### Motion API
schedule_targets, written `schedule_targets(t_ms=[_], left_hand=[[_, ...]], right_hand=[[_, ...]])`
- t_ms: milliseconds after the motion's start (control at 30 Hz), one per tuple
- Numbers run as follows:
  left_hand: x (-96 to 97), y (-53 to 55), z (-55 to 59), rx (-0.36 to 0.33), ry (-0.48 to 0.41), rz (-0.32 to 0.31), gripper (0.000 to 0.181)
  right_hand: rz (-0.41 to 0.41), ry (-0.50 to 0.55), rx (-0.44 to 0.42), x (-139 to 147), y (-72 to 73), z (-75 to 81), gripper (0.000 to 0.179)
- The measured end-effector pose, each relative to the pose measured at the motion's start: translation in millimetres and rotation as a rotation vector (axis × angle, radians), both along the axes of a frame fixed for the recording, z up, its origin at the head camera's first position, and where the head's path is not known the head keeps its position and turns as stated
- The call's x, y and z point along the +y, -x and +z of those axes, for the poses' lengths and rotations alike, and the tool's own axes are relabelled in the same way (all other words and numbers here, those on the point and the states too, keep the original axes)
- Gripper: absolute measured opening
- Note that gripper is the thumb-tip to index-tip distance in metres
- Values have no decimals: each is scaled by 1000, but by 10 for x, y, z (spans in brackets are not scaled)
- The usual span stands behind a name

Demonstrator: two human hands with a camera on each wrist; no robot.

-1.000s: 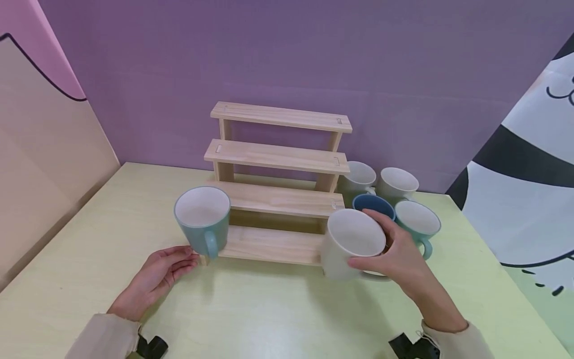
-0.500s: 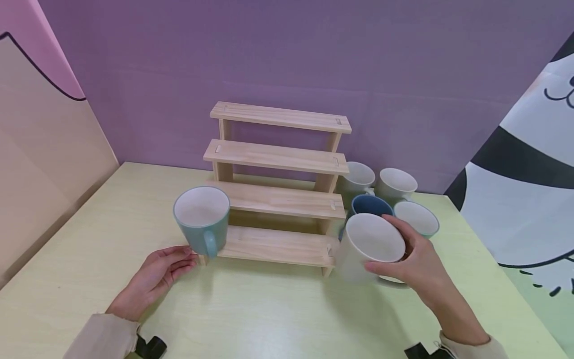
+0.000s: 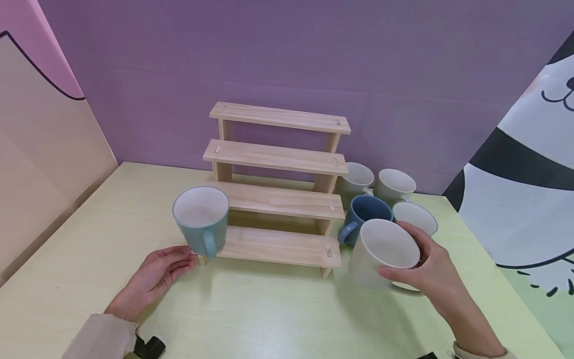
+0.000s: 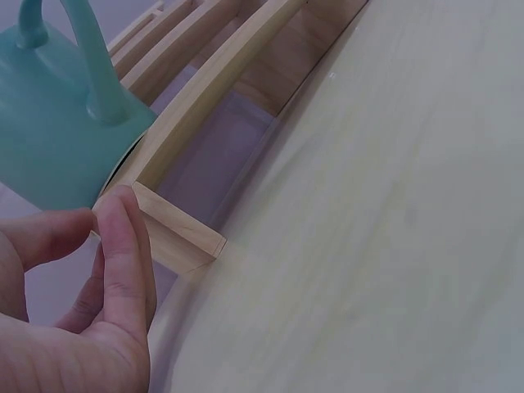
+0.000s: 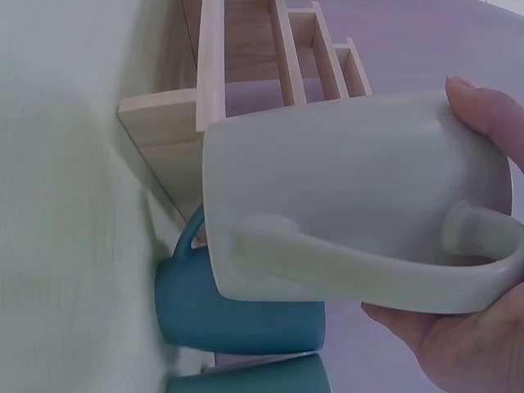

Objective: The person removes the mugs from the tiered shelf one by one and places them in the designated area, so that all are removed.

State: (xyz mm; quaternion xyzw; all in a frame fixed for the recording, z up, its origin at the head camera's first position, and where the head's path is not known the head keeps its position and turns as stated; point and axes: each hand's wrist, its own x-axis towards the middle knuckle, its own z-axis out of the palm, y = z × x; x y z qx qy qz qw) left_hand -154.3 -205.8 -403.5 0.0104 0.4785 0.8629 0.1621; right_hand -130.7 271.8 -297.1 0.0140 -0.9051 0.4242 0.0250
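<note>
My right hand point(image 3: 432, 267) grips a white mug point(image 5: 344, 188) around its upper side, its opening tilted toward the head camera. In the right wrist view the handle faces that camera. The mug is held to the right of a stepped wooden shelf point(image 3: 278, 244). A light teal mug point(image 3: 201, 224) stands on the left end of the lowest step, handle toward the front. Beneath it, my left hand point(image 3: 154, 276) pinches the left front corner of that step between thumb point(image 4: 53, 233) and fingers, as the left wrist view shows.
Right of the shelf stand a dark blue mug point(image 3: 369, 209), another teal mug point(image 3: 417, 215) partly hidden by my right hand, and two pale mugs at the back, one point(image 3: 358, 177) behind the shelf's edge and one point(image 3: 394, 184) beside it. A purple backdrop point(image 3: 287, 55) rises behind.
My right hand has carried the white mug to the right and a little toward me, off the shelf's right end. The blue mug's handle is now uncovered. The left hand stays put.
</note>
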Motion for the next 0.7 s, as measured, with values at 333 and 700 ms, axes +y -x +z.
schedule_targets(t_ms=[333, 700], left_hand=[[-11, 2, 8, 13, 25, 11, 21], [0, 13, -21, 12, 31, 7, 21]], right_hand=[[-57, -10, -78, 172, -25, -72, 92], [-115, -52, -138, 450, -103, -172, 96]])
